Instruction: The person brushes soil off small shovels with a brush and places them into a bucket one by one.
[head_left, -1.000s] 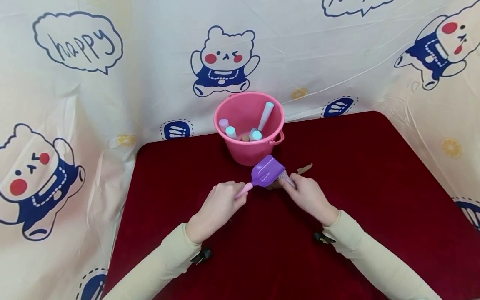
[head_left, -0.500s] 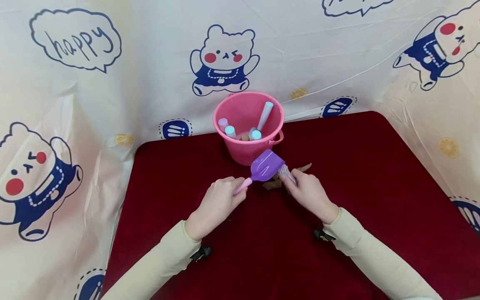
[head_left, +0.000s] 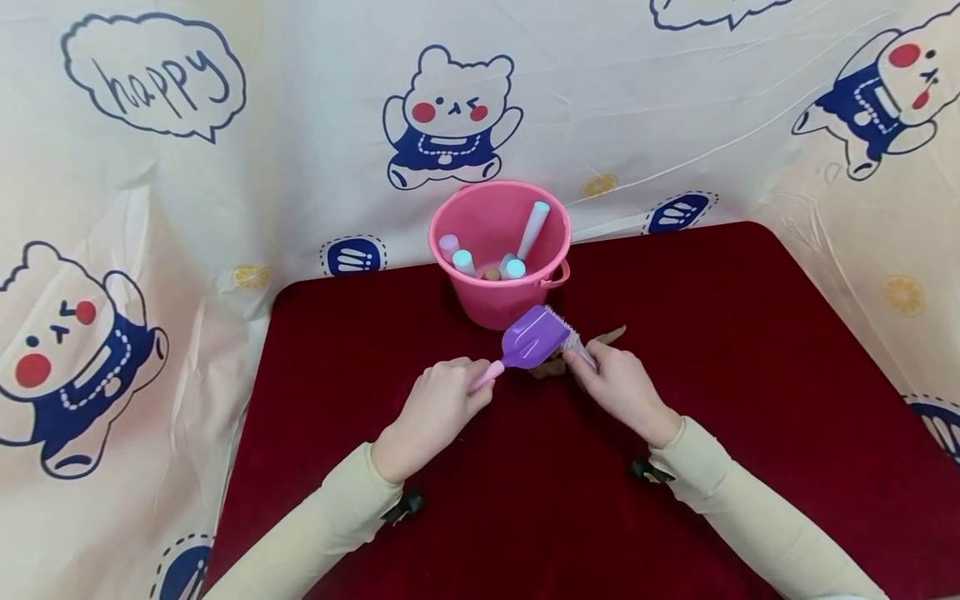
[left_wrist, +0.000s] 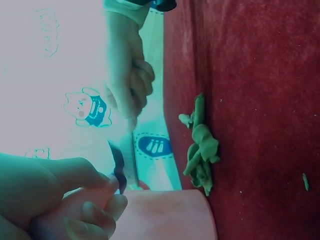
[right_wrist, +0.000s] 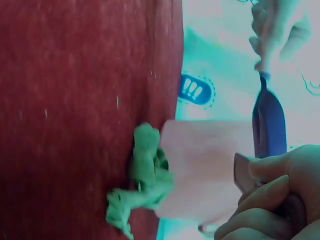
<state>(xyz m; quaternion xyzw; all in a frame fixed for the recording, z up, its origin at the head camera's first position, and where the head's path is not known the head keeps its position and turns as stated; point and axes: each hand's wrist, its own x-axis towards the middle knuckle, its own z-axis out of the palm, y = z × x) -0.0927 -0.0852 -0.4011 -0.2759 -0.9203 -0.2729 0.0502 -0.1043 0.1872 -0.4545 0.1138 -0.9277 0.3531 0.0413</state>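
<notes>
My left hand (head_left: 438, 408) grips the pink handle of a small purple toy shovel (head_left: 534, 337), held above the table in front of the bucket. In my right hand (head_left: 626, 392) is a small brush (head_left: 582, 353) with pale bristles, which lie along the shovel's front edge. Beneath the tools, crumpled dry leaves (head_left: 551, 367) lie on the red cloth; the tools and right hand partly cover them in the head view. Both wrist views show the leaf pile (left_wrist: 202, 150) apart from the tools. The right wrist view shows the shovel's blade (right_wrist: 270, 125) side-on.
A pink bucket (head_left: 487, 302) stands right behind the shovel, with several pale blue and lilac handles (head_left: 534, 229) and a small brown thing inside. Small crumbs (left_wrist: 306, 181) dot the red tablecloth (head_left: 525, 500). A printed white curtain (head_left: 322, 108) hangs behind and beside the table.
The shovel rose slightly, then sank a little. The brush has shifted so that more of its bristles show along the shovel's edge. Bucket and leaves have stayed in place.
</notes>
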